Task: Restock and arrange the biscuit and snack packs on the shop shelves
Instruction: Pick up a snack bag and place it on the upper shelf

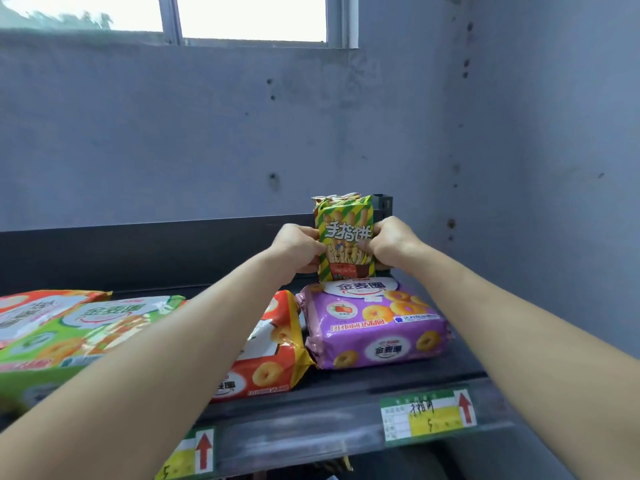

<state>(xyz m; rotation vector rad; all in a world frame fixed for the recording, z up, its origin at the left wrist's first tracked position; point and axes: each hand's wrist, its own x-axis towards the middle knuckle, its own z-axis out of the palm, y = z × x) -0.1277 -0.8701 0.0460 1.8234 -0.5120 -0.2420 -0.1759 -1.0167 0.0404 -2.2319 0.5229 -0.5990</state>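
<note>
Left hand (298, 249) and right hand (391, 245) each pinch a side edge of the green striped snack pack (344, 237), arms stretched forward. I see the pack upright at the rear right of the dark shelf (346, 386), its lower edge meeting the purple biscuit pack (374, 327); contact unclear. Red pack (273, 351) lies just left, green pack (86, 327) further left. Bare shelf strip at front, price label (427, 415) below. Grey wall (173, 133) behind, window (249, 15) above.

The stick pack (344, 237) had diagonal green and yellow stripes. The purple pack (374, 330) and the orange pack (277, 344) bore golden rings. The shelf (346, 386) was black.
</note>
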